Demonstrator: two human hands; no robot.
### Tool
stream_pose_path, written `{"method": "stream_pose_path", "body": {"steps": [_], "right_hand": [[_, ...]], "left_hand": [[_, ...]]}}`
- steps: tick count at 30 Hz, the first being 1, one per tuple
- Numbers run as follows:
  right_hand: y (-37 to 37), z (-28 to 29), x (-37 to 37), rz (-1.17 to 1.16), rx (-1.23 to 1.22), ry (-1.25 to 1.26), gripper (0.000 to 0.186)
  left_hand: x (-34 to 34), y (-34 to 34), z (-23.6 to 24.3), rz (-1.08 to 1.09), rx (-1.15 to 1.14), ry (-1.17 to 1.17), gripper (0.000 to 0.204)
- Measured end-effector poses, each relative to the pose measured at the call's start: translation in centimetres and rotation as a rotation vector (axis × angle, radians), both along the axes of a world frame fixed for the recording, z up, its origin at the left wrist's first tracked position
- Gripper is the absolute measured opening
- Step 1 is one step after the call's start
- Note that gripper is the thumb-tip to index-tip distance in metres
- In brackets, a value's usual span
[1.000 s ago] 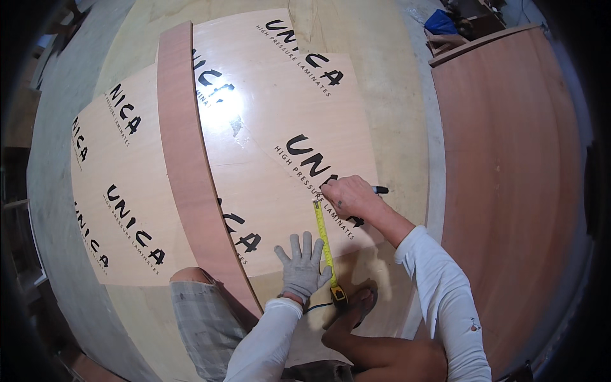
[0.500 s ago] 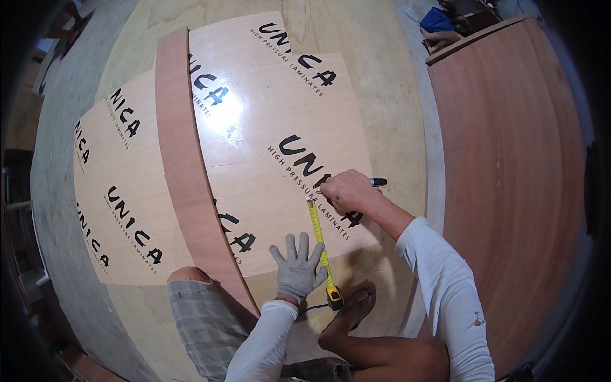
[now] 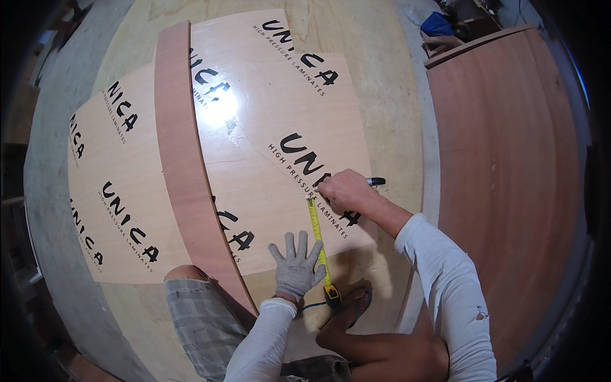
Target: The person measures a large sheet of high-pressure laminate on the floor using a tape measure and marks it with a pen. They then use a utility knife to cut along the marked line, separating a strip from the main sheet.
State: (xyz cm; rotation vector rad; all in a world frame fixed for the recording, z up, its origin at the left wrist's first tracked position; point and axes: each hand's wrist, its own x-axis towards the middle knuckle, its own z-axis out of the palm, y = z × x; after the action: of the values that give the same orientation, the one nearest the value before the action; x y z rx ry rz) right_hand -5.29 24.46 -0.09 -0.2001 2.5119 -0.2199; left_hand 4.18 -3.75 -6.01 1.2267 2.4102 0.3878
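Note:
My left hand [image 3: 295, 268], in a grey glove, lies with fingers spread on a pale printed sheet [image 3: 299, 102], beside the extended yellow tape measure [image 3: 316, 226]. The tape's black-and-yellow case [image 3: 331, 295] lies near my foot. My right hand [image 3: 344, 190], bare, is closed round a marker [image 3: 376, 181], its dark end sticking out to the right; the tip is hidden by my fingers, just above the tape's far end. A long reddish wooden strip [image 3: 178, 146] lies over the printed sheets, left of my hands.
The sheets rest on plywood [image 3: 394, 95]. At the right lies a large reddish panel [image 3: 503, 191] with a batten [image 3: 477, 44] along its far edge, and a blue bundle [image 3: 435, 23] among wood scraps beyond. My bent knees and sandalled foot [image 3: 356, 305] occupy the near edge.
My right hand with the marker and the tape's far end have shifted slightly left in the view since a second ago. My left hand stays spread on the sheet.

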Motion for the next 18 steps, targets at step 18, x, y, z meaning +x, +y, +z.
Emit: {"method": "stream_pose_path", "body": {"steps": [18], "right_hand": [[5.3, 5.2, 0.9, -0.664, 0.023, 0.890, 0.012]], "left_hand": [[-0.3, 0.4, 1.3, -0.007, -0.058, -0.016, 0.072]]}}
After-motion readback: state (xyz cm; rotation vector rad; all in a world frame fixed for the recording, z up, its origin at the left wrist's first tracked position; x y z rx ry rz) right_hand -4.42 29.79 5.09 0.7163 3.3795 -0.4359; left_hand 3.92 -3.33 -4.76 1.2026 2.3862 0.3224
